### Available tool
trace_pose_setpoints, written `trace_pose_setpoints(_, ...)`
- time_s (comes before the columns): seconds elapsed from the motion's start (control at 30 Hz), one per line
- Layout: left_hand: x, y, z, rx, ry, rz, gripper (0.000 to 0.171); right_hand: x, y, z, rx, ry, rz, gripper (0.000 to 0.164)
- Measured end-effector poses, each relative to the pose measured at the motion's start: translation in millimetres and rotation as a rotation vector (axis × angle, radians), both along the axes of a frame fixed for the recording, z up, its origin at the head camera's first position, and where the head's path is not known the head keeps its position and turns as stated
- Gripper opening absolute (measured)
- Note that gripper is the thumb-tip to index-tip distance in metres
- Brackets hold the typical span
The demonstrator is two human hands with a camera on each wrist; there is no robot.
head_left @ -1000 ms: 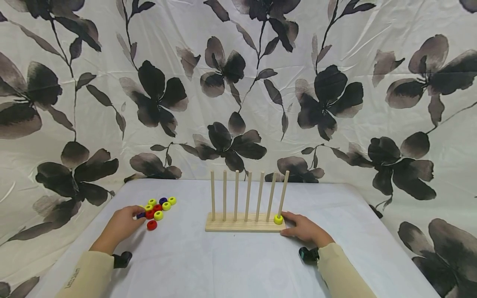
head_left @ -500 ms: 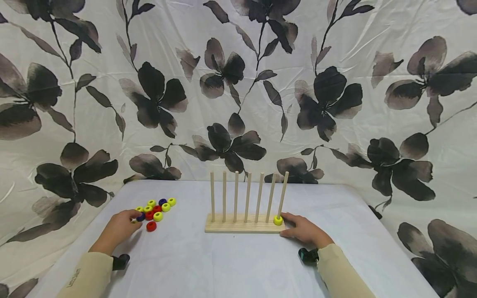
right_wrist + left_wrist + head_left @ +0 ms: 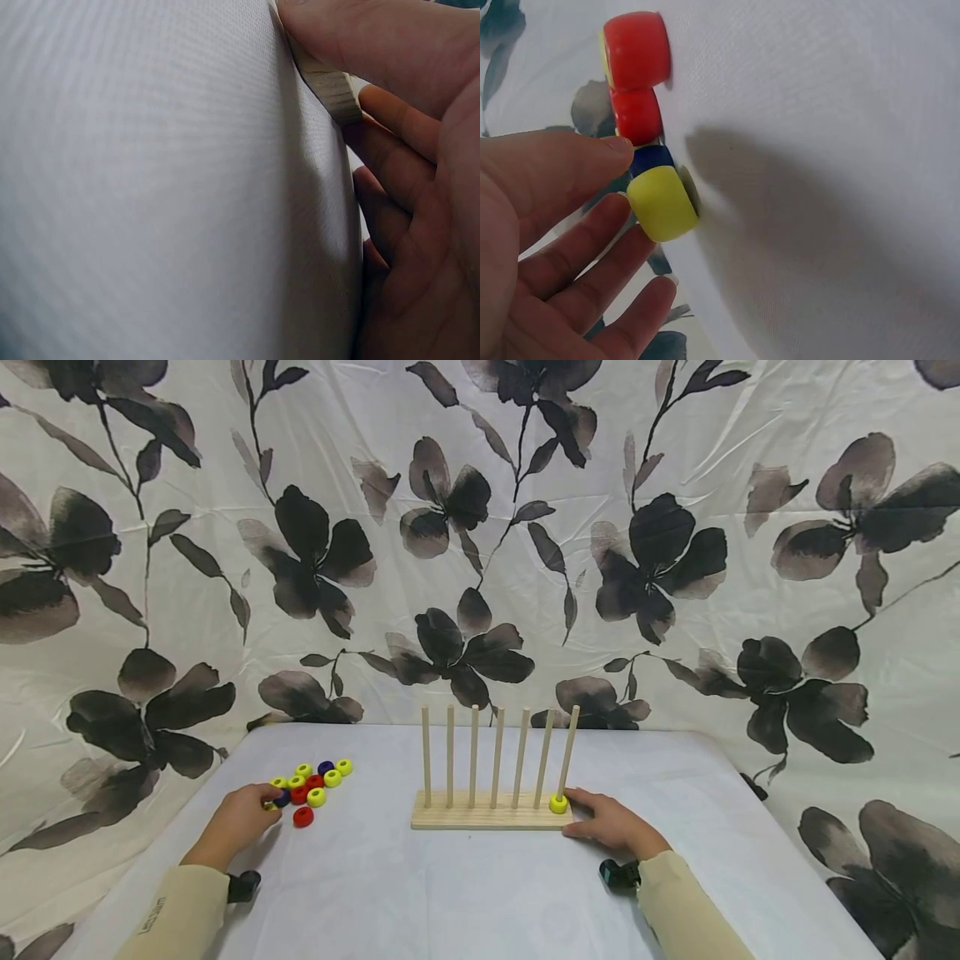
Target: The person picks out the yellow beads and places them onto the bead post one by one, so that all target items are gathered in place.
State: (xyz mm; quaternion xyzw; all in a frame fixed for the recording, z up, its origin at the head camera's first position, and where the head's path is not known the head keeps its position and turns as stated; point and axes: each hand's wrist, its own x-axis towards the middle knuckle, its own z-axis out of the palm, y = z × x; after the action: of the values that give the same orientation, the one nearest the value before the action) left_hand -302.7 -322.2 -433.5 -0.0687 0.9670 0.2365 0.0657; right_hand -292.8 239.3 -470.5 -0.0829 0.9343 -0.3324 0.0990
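Observation:
On the left of the table, my left hand (image 3: 238,822) is at the near-left edge of a loose group of beads, its thumb and fingertips pinching a yellow bead (image 3: 662,202). Right behind that one, a dark blue bead (image 3: 652,160) shows in the left wrist view, then red beads (image 3: 639,114). My right hand (image 3: 611,822) grips the right end of a wooden peg stand (image 3: 480,817), thumb at its front edge and fingers behind. One yellow bead (image 3: 558,804) sits at the bottom of the rightmost peg. In the right wrist view, the stand's wooden end (image 3: 334,94) shows between thumb and fingers.
The bead group also has several yellow beads (image 3: 317,797), a far dark blue one (image 3: 326,767) and a red one (image 3: 303,817) lying nearest me. Several upright pegs (image 3: 474,756) line the stand. A floral cloth (image 3: 450,568) hangs behind the white-covered table (image 3: 465,902).
My left hand has drawn back slightly left and toward me, so the dark blue bead by its fingers is less covered and a yellow bead shows at the fingertips. My right hand stays put.

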Motion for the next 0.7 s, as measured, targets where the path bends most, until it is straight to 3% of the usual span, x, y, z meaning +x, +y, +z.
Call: trace_pose_setpoints(0.7,-3.8,-5.7,-2.4,-0.026,-0.007,0.002,0.043,-4.0,1.7,-5.0,0.010,-0.004,-0.010,0.077)
